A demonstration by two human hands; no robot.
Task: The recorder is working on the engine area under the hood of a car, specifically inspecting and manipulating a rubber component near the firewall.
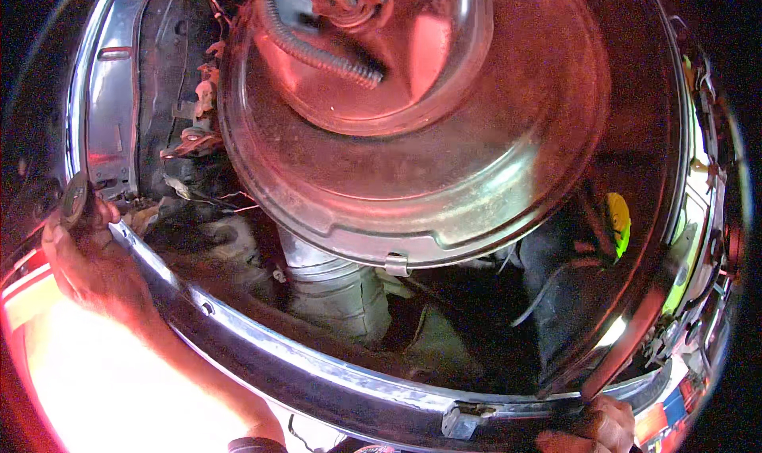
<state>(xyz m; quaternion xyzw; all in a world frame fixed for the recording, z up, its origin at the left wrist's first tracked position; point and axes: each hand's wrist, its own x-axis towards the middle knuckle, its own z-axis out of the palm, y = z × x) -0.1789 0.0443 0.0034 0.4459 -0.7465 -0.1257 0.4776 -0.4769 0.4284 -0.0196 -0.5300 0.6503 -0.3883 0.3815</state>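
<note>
A dark edge strip [262, 359] curves along the near rim of the compartment, beside a shiny metal lip. My left hand [99, 274] is closed at its far left end, fingers curled around a dark, rounded part there. At the lower right my right hand [595, 427] has its fingers bent over the strip; what lies under them is partly hidden. A small metal bracket [464, 421] sits on the rim, left of my right hand. Beyond the rim, a large round metal housing [381, 167] with a clip [397, 264] on its front edge fills the middle.
Under the housing comes a silver ribbed duct [337, 290]. A ribbed hose [317, 52] lies on top of it. To the right show a yellow-green disc [617, 224] and a loose pale wire [530, 302]. A metal side panel [113, 123] bounds the left; glare whitens the lower left.
</note>
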